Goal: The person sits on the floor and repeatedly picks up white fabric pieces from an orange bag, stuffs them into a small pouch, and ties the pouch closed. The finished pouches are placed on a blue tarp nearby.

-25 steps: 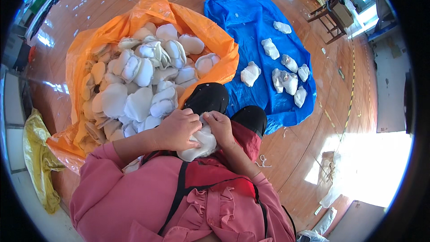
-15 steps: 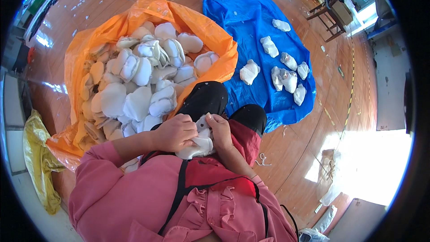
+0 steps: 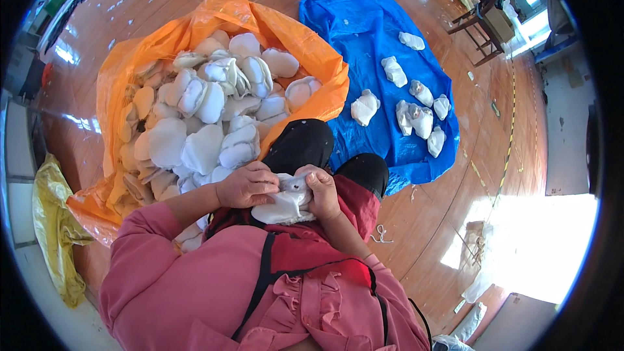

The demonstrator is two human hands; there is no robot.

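Note:
Over my lap, both hands grip a white fabric piece (image 3: 286,207) with a small dark round spot near its upper edge. My left hand (image 3: 248,185) pinches its upper left side, and my right hand (image 3: 320,192) has thumb and fingers closed on its right side. The cloth hangs in folds between them. Just beyond my left hand, an orange plastic sheet or bag (image 3: 218,6) holds a heap of flat, rounded white fabric pieces (image 3: 166,142). Ahead to the right, several bunched white fabric pieces (image 3: 365,107) lie on a blue plastic sheet (image 3: 351,19).
A wooden chair (image 3: 480,29) with dark and red cloth stands at the far right. Yellow plastic (image 3: 57,227) lies along the left edge. Tangled white string (image 3: 382,235) lies on the tiled floor (image 3: 416,247) right of my knees. Bright sunlight falls at the right.
My hands have spread slightly apart, the left one shifting left. The white fabric piece now lies more opened out between them, its dark spot still showing.

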